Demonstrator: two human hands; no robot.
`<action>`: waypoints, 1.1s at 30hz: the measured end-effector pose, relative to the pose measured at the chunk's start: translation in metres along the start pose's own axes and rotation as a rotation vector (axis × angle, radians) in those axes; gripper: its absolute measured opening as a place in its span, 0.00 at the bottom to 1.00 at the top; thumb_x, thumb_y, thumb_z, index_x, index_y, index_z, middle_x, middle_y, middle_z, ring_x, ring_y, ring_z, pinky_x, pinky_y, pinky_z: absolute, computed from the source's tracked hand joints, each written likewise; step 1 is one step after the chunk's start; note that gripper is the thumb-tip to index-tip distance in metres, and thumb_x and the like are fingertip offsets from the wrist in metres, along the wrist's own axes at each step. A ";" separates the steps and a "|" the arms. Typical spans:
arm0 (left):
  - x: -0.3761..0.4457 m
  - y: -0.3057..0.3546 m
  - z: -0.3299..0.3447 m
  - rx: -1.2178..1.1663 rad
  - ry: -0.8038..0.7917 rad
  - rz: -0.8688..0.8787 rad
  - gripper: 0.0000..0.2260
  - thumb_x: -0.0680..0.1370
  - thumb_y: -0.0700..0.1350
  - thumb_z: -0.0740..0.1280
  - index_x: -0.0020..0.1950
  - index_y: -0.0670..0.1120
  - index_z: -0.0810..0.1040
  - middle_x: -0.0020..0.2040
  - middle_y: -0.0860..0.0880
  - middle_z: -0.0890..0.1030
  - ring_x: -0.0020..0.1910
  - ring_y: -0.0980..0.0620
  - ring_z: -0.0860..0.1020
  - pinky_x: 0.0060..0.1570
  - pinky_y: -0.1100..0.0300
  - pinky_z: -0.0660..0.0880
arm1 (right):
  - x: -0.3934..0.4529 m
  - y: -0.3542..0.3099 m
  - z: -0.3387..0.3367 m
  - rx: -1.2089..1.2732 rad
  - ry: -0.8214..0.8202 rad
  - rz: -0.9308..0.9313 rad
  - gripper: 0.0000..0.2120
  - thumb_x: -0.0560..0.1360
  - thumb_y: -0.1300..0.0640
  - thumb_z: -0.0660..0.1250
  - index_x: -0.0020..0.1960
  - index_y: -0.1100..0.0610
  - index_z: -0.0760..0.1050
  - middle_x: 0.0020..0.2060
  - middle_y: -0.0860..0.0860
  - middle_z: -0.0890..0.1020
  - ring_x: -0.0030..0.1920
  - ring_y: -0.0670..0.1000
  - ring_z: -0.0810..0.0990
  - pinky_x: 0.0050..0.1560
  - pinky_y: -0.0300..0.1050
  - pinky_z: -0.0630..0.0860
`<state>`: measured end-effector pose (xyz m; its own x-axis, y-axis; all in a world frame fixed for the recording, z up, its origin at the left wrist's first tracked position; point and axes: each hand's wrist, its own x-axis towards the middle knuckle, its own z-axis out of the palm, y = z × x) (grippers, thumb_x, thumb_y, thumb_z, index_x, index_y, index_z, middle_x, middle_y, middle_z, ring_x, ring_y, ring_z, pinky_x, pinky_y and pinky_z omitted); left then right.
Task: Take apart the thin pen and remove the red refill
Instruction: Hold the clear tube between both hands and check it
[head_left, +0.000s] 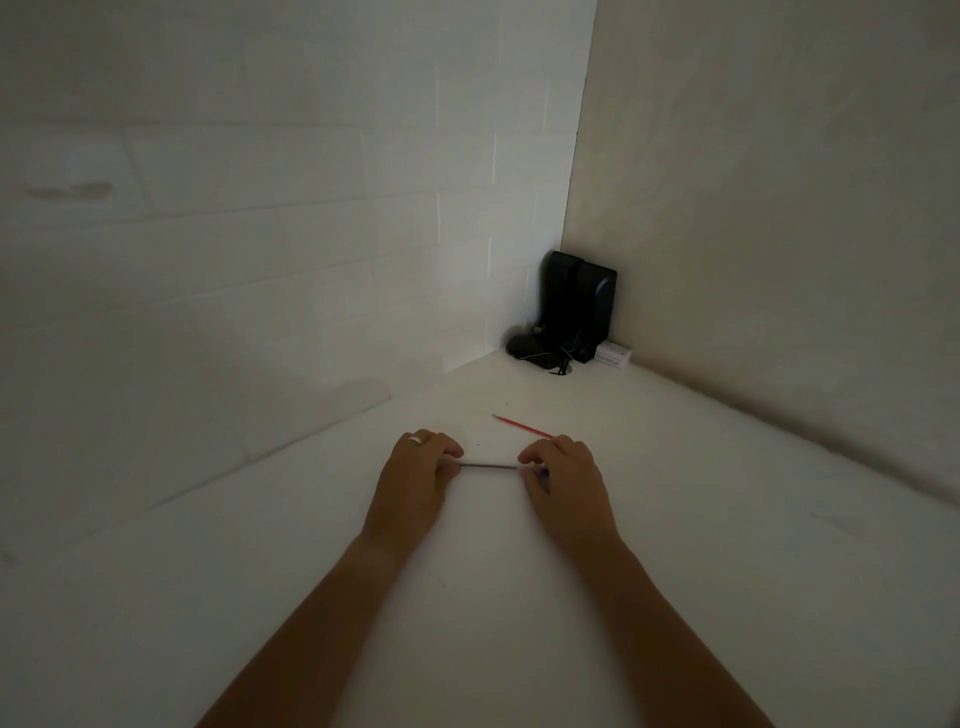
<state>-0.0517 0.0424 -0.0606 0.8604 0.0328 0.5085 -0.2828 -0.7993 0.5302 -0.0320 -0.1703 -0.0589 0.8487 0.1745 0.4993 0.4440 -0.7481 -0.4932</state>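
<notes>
hands (488, 467) apparently pinching pen (488, 466) ends

Thin pen (488, 466) between both hands

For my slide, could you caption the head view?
Both hands grip the thin pen; red refill lies beyond.

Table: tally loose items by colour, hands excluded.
Red: 1, the red refill lying on the table
Grey: 1, the thin pen held between the left hand and right hand
Black: 1, the black device in the corner
White: 1, the small white box beside it
Total: 4
</notes>
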 end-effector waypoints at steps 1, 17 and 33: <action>0.000 0.000 0.000 -0.002 0.007 -0.004 0.05 0.76 0.41 0.70 0.50 0.49 0.81 0.46 0.53 0.79 0.48 0.56 0.73 0.45 0.67 0.68 | 0.000 0.001 0.000 -0.003 0.003 0.003 0.04 0.74 0.59 0.67 0.48 0.52 0.78 0.47 0.48 0.79 0.48 0.50 0.74 0.49 0.50 0.77; 0.001 -0.006 0.004 0.016 0.005 -0.016 0.04 0.77 0.42 0.69 0.50 0.49 0.80 0.44 0.53 0.77 0.48 0.54 0.72 0.45 0.61 0.70 | -0.001 -0.004 -0.001 -0.110 -0.005 -0.039 0.02 0.75 0.58 0.66 0.47 0.53 0.77 0.44 0.49 0.77 0.46 0.51 0.73 0.46 0.46 0.74; -0.014 0.021 -0.013 0.090 -0.039 -0.093 0.15 0.77 0.40 0.67 0.63 0.41 0.73 0.60 0.40 0.74 0.59 0.41 0.73 0.59 0.51 0.72 | -0.007 -0.020 -0.015 -0.086 -0.074 0.035 0.09 0.76 0.59 0.65 0.56 0.54 0.75 0.52 0.53 0.79 0.54 0.55 0.75 0.53 0.51 0.76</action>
<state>-0.0755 0.0327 -0.0476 0.8974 0.0875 0.4326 -0.1635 -0.8444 0.5101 -0.0514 -0.1666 -0.0421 0.8834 0.1917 0.4276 0.3902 -0.8063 -0.4446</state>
